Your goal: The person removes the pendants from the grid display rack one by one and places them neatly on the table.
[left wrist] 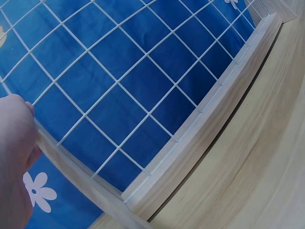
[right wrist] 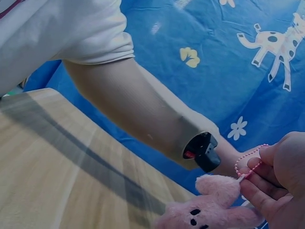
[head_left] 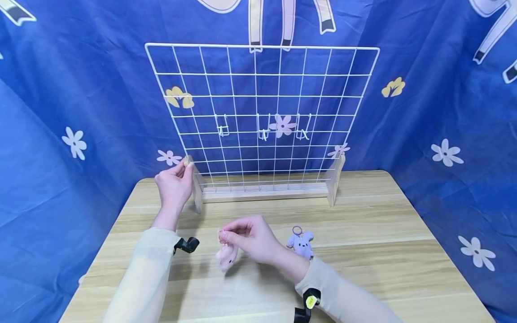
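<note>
My right hand point(head_left: 255, 238) pinches the pink bead chain point(right wrist: 237, 163) of a pink plush keychain point(head_left: 227, 256), which hangs from the fingers over the table's middle. In the right wrist view the plush point(right wrist: 209, 210) shows its dark eyes and fuzzy body. My left hand point(head_left: 174, 183) grips the top of the wooden side support point(head_left: 197, 188) at the left end of a white wire grid rack point(head_left: 258, 95). In the left wrist view that hand point(left wrist: 16, 157) is partly cut off by the frame edge. Three hooks point(head_left: 264, 134) hang in a row on the grid.
A lilac plush keychain point(head_left: 302, 244) with a purple ring lies on the wooden table point(head_left: 371, 251), right of my right hand and close to the forearm. A wooden bar point(head_left: 264, 194) joins the rack's two supports. A blue patterned cloth point(head_left: 424, 103) hangs behind.
</note>
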`<state>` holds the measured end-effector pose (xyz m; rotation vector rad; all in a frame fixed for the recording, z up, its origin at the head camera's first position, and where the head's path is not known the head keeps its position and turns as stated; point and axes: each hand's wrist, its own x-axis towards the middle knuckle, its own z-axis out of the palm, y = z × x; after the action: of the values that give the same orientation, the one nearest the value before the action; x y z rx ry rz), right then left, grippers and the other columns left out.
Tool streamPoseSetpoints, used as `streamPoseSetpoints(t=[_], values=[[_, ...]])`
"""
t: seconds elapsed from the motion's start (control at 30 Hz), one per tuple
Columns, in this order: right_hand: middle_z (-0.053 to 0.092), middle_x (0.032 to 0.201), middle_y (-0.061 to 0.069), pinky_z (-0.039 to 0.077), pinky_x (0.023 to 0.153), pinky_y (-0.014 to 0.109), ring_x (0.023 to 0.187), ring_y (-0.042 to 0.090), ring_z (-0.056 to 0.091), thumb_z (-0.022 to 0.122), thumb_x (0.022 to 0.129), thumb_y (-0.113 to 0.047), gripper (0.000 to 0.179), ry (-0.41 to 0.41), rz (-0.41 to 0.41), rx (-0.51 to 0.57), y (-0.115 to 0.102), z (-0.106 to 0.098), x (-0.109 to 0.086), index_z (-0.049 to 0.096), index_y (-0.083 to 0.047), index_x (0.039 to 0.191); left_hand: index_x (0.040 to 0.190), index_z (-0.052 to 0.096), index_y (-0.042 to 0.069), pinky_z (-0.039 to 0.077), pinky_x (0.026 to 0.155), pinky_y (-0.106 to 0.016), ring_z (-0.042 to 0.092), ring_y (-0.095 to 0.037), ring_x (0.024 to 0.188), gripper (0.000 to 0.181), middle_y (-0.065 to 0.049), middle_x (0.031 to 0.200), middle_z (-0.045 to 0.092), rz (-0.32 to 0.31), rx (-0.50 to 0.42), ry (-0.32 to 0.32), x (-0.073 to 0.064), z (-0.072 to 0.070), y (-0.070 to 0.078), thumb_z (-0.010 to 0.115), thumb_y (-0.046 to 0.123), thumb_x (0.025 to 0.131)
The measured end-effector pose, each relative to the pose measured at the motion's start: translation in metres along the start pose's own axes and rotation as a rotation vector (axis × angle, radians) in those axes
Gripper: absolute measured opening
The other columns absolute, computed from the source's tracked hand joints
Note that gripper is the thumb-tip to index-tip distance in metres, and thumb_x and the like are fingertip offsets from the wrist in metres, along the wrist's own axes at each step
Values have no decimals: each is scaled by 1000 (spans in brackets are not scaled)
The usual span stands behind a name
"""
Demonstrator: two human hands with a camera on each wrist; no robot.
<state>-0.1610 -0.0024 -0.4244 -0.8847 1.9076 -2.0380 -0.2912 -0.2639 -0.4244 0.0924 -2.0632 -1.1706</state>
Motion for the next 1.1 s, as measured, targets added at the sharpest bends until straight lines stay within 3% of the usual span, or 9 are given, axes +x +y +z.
streamPoseSetpoints(t=[0.33,0.67,1.1], values=[[80,98,15,67,78,31,82,14,76,77,96,-3,13,-15,35,-14,5,5,-8,79,7,105,123,75,2,56,76,-6,76,-26,98,29,-17,110,74,1,33,4,1,0,0,78,14,97],[80,99,14,66,78,27,84,8,75,76,98,-5,17,-19,71,-22,14,7,-9,78,10,107,123,74,1,55,77,-6,76,-28,100,29,-18,110,74,3,30,3,1,0,-1,77,14,98],[80,95,8,67,77,31,83,14,77,77,97,-5,11,30,98,-43,27,5,-3,79,3,104,123,75,1,57,75,-7,77,-28,98,29,-19,111,74,-22,10,-5,0,-1,0,78,15,97]])
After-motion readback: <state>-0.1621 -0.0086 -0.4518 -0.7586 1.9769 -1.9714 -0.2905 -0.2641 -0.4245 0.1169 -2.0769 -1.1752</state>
